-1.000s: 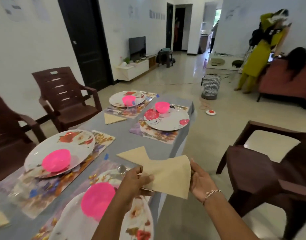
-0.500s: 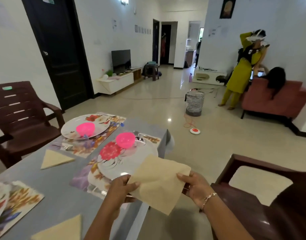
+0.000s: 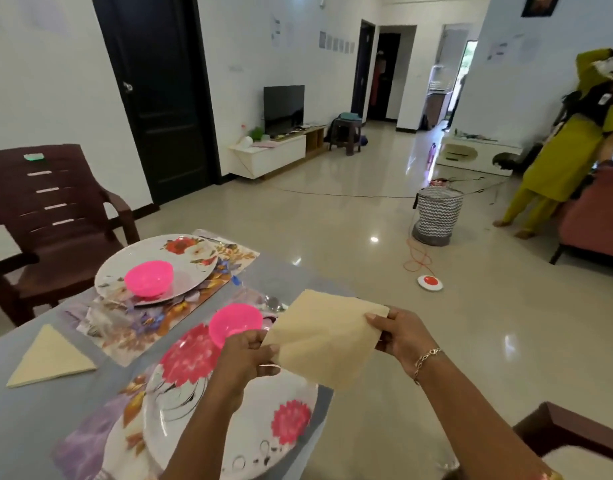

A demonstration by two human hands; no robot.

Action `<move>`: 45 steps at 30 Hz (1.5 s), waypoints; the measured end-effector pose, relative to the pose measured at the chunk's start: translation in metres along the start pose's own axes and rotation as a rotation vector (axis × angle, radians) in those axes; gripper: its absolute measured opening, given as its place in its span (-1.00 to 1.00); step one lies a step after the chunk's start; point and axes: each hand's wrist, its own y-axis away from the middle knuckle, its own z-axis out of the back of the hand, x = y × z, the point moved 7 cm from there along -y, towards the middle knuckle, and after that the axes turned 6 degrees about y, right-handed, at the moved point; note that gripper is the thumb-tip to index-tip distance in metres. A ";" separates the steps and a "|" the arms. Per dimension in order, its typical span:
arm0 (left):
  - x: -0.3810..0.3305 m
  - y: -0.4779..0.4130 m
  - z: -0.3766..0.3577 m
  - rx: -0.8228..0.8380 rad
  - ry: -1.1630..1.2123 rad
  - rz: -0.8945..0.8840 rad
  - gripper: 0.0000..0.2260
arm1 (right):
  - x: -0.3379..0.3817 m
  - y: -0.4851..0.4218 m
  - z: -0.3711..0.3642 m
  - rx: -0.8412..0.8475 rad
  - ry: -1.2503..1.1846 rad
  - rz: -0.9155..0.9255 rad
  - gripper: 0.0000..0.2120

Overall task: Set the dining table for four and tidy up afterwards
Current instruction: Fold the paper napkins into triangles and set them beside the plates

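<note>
I hold a beige napkin [image 3: 327,336] spread in the air above the table's right end. My left hand [image 3: 248,358] pinches its left edge and my right hand [image 3: 400,336] pinches its right corner. Beneath it a floral plate [image 3: 263,420] with a pink bowl [image 3: 235,322] lies on a flowered placemat [image 3: 90,441]. A second floral plate [image 3: 190,252] carrying a pink bowl [image 3: 148,278] sits farther back on its own placemat [image 3: 180,306]. A folded triangular napkin [image 3: 48,358] lies on the grey table [image 3: 28,420] at the left.
A brown plastic chair [image 3: 48,209] stands at the table's far left and another chair's arm [image 3: 572,427] is at lower right. A patterned basket [image 3: 436,216], an orange cable and a red-and-white disc [image 3: 430,282] are on the tiled floor. A person in yellow-green stands by a red sofa [image 3: 592,220].
My view has moved along the table toward its far end; the two nearer place settings have left the frame. Both hands still hold the napkin, now over the far right plate.
</note>
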 end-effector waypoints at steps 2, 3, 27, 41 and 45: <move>-0.007 -0.033 -0.002 -0.049 0.021 0.010 -0.91 | 0.013 -0.040 0.002 0.019 0.041 -0.008 -0.93; -0.009 -0.047 -0.003 -0.071 0.024 0.018 -0.91 | 0.019 -0.058 0.002 0.032 0.061 -0.011 -0.93; -0.061 -0.155 -0.034 -0.739 0.096 -0.266 -0.77 | 0.103 -0.305 -0.060 0.670 0.363 0.301 -0.76; -0.039 -0.139 -0.061 -0.961 0.151 -0.197 -0.87 | 0.134 -0.322 -0.097 0.847 0.226 0.407 -0.82; -0.024 -0.146 -0.073 -0.897 0.176 -0.087 -0.89 | 0.147 -0.314 -0.113 0.944 0.148 0.376 -0.88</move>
